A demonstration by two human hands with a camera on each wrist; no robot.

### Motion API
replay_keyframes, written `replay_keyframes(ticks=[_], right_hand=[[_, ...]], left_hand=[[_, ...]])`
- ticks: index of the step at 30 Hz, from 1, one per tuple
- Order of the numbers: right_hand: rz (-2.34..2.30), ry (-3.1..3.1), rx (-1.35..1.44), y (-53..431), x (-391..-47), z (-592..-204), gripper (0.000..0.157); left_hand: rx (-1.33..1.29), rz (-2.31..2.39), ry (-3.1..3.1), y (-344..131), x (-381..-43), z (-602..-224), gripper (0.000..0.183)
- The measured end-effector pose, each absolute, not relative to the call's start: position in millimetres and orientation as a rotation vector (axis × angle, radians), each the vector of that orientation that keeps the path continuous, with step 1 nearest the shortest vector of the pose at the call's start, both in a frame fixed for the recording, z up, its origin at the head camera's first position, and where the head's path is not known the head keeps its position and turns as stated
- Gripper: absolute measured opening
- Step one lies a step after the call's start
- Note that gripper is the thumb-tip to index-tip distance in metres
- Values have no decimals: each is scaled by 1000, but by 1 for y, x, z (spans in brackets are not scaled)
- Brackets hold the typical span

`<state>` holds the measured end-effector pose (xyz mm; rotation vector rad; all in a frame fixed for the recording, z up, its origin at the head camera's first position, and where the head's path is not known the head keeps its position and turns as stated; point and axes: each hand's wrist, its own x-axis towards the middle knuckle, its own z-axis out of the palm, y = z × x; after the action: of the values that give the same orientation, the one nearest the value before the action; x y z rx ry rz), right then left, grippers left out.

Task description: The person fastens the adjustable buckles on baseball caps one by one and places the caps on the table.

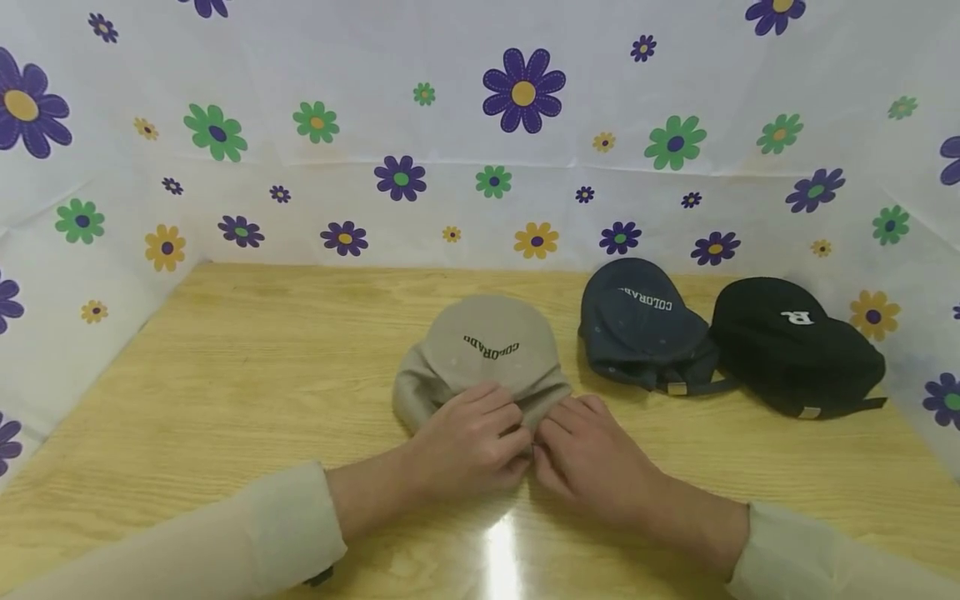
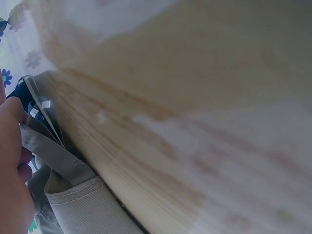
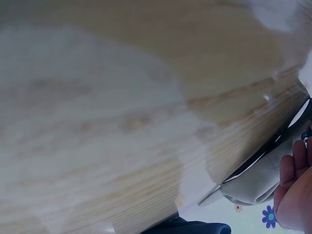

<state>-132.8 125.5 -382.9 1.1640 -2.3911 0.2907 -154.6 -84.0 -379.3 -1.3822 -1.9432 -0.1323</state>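
Observation:
A beige cap with dark COLORADO lettering lies on the wooden table, its back strap side toward me. My left hand pinches the strap end at the near edge of the cap with curled fingers. Close beside it, my right hand also pinches the near right edge, and the two hands almost touch. In the left wrist view the beige strap runs up from the cap's rear opening to the fingers. The right wrist view catches the cap's side next to the curled right fingers. The buckle is hidden by the hands.
A navy COLORADO cap stands to the right of the beige one. Touching it farther right is a black cap with a white letter. Behind the table hangs a white flowered cloth, which also covers both sides.

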Motion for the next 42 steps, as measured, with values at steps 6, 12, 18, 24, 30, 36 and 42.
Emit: replay_keyframes(ticks=[6,12,18,24,30,36,42], right_hand=[[300,-2366,1161,126,-132,-382,17],[291,-2353,1152,125,-133,-382,17],[319,-2374,1115,126,-131,-384,18],[332,-2393,1095,125,-133,-382,19],[337,-2378,1083,125,-131,-382,21],[367,-2369,1068,126,-126,-384,19],[425,-2441,1042,127,-131,-381,18]], left_hand=[[-1382,-130,-1948,-84,-155,-380,12],[-1381,-135,-1947,-83,-155,-380,11],[-1389,-154,-1934,-84,-153,-380,11],[-1376,-134,-1952,-85,-153,-379,14],[-1378,-141,-1938,-84,-152,-380,14],[-1381,-160,-1944,-84,-147,-382,12],[-1375,-148,-1967,-85,-151,-379,13]])
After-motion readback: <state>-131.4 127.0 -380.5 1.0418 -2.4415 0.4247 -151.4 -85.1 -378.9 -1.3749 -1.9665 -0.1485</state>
